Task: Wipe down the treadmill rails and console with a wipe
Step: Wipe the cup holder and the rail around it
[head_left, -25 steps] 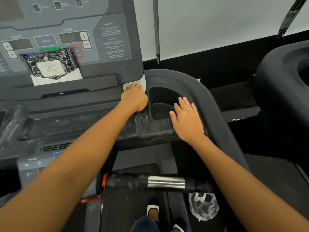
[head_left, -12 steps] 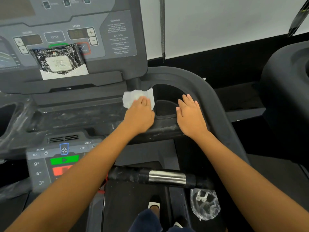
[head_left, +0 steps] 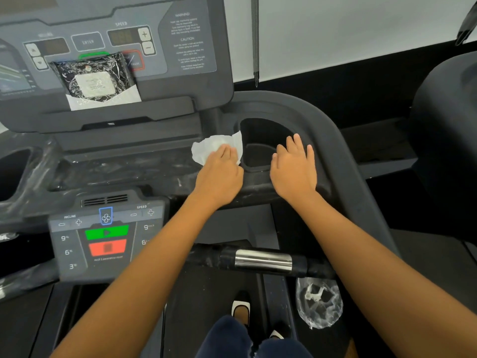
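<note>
White wipe (head_left: 206, 148) under left fingers (head_left: 228, 154) (right fingers (head_left: 296, 147) spread).

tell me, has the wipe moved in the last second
Yes. The wipe under the left hand slid toward the person, away from the console corner, along the cup holder's left rim.

Matt plastic, bright metal.
Matt dark plastic console (head_left: 201, 81); thin, creased white wipe (head_left: 215, 147); polished metal grip sleeve (head_left: 263, 260); glossy, wrinkled wipes packet (head_left: 95, 78).
</note>
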A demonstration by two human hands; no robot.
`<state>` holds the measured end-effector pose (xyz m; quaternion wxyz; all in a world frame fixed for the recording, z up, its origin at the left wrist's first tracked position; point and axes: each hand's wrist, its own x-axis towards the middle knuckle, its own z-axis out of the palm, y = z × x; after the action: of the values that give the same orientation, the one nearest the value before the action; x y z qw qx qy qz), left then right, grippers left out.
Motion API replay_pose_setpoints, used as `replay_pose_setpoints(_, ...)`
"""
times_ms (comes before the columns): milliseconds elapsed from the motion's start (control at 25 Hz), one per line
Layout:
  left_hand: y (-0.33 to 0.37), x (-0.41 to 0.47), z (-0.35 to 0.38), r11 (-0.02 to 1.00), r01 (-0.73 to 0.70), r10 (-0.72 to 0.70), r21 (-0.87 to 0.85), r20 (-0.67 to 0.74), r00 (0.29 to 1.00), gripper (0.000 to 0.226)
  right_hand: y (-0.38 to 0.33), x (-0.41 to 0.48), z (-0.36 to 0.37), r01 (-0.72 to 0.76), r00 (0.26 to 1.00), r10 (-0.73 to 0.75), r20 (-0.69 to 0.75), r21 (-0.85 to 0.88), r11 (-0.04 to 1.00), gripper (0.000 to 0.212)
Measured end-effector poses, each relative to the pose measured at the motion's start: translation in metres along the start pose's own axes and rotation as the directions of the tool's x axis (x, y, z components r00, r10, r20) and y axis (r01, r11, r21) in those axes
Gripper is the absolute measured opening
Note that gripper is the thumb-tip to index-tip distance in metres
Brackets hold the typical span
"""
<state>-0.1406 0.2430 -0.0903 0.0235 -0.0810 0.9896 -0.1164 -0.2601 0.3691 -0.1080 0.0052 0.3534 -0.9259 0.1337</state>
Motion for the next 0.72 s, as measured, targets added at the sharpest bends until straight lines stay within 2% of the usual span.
replay_pose_setpoints(160, -0.017, 0.026, 0.009, 0.997, 0.072, -0.072, 0.018, 0.002, 0.997, 0.060, -0.020, -0.008, 0.007, 0.018, 1.000, -0.018, 0.017, -0.010, 1.000, 0.048)
replay_pose_setpoints(240, -0.028, 0.040, 0.011, 0.988, 0.146, -0.149, 0.058, 0.052, 0.987, 0.046, -0.018, -0.011, 0.011, 0.065, 0.998, -0.065, 0.010, -0.017, 0.998, 0.048)
replay_pose_setpoints(400, -0.008, 0.014, 0.004, 0.995, 0.096, -0.098, 0.037, 0.055, 0.994, 0.058, -0.007, -0.009, 0.010, 0.106, 0.992, -0.100, -0.076, 0.084, 0.991, 0.042)
replay_pose_setpoints(480, 0.017, -0.024, -0.003, 0.997, 0.062, -0.063, 0.037, 0.016, 0.998, 0.045, -0.003, -0.007, 0.008, 0.132, 0.987, -0.113, -0.119, 0.174, 0.976, 0.038)
replay_pose_setpoints(560, 0.029, -0.047, -0.009, 0.998, -0.019, 0.016, 0.056, 0.046, 0.999, 0.046, 0.000, -0.006, 0.009, 0.147, 0.984, -0.121, -0.130, 0.209, 0.967, 0.037)
replay_pose_setpoints(640, 0.023, -0.040, -0.006, 0.994, -0.077, 0.076, 0.073, 0.012, 0.997, 0.051, 0.001, -0.005, 0.011, 0.149, 0.983, -0.123, -0.135, 0.203, 0.968, 0.038)
replay_pose_setpoints(720, 0.009, -0.016, -0.006, 0.995, -0.031, 0.029, 0.096, 0.021, 0.999, 0.053, 0.002, -0.006, 0.013, 0.149, 0.982, -0.122, -0.147, 0.187, 0.971, 0.038)
